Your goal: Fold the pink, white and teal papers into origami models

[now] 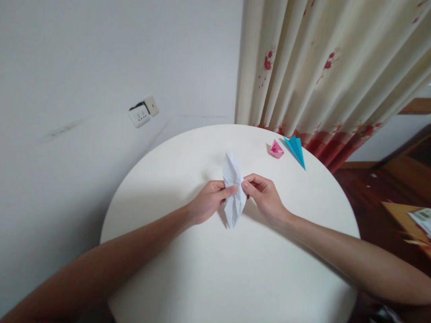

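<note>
White folded piece (231, 170): matt paper, creased. Tabletop (208, 273): smooth, low-gloss. Far-right curtain (303, 76): matt cloth. Left socket (139, 116): smooth plastic.

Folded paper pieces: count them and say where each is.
3. The white piece is held by the left hand and right hand; the pink piece and, right of it, the blue piece lie at the far right of the table. The hands could hide others.

A sheet of white paper (237, 198), folded into a long, narrow shape with pointed ends, ran lengthwise away from the person, creased and layered, its far tip leaning slightly left. The left hand (208, 202) gripped its middle, thumb on top; the right hand (267, 194) pinched its right edge
</note>
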A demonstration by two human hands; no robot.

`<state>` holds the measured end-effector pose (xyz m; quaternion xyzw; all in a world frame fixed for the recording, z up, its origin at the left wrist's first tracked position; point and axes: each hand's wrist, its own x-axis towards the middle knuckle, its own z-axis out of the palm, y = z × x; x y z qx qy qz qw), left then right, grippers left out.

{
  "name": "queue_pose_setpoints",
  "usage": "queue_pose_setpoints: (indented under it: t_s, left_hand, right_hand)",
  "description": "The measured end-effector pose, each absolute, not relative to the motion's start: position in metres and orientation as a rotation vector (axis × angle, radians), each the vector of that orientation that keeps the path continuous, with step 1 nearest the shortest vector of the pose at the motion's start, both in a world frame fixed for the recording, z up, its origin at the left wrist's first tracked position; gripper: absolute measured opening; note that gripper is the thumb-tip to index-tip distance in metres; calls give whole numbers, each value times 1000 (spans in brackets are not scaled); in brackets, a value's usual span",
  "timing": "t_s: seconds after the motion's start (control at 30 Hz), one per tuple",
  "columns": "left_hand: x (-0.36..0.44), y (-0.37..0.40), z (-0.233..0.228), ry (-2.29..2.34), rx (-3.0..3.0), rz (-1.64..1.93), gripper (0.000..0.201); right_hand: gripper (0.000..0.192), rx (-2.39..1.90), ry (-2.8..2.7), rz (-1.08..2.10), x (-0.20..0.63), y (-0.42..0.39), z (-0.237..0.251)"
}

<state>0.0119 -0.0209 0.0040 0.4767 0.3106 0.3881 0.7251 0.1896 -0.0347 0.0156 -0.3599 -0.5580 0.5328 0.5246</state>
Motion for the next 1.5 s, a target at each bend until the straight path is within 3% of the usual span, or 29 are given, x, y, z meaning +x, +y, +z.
queue_pose_setpoints:
  t_s: [0.53, 0.7, 0.87, 1.2, 1.5]
  left_hand:
    - [14, -26, 3, 621, 1034, 777, 39]
    - [15, -25, 2, 598, 1133, 793, 37]
    - [15, -21, 1, 665, 1086, 875, 36]
    - [17, -22, 0, 792, 1022, 1048, 33]
    - [22, -29, 3, 805, 964, 1012, 32]
  right_hand:
    - [41, -790, -1271, 1396, 183, -37, 10]
    - [45, -769, -1289, 1311, 179, -37, 13]
    - [35, -929, -1286, 1068, 180, -38, 13]
    - [40, -1098, -1665, 979, 182, -43, 10]
    - [43, -1013, -1607, 1199, 180, -39, 2]
